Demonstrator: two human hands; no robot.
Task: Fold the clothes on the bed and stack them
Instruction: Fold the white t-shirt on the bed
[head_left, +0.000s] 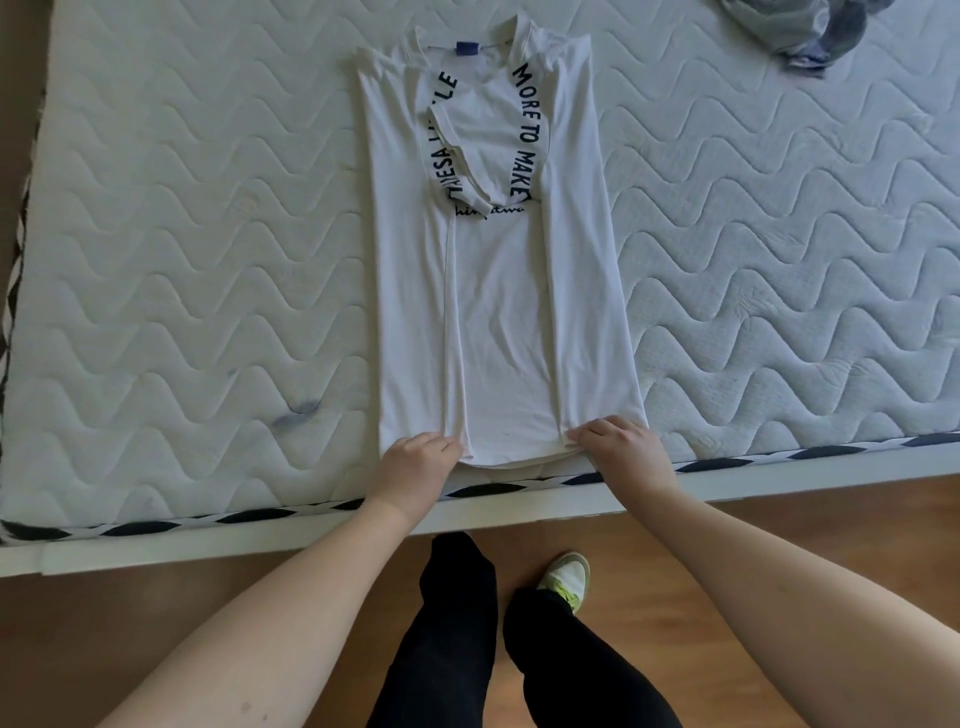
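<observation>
The white shirt (493, 291) lies on the bed (182, 260), and the left hand (415, 460) and right hand (618, 447) each pinch a bottom corner.

Shirt (498, 291) lies mid-frame on mattress (208, 234), hem at lower edge. Left hand (415, 462) and right hand (618, 447) on hem corners. Crumpled garment (800, 31) upper right.

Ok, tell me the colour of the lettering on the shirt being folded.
Black lettering on the white shirt, clearest in the head view.

White lettered T-shirt (498, 312), sides folded inward, flat on mattress (182, 260)
</observation>
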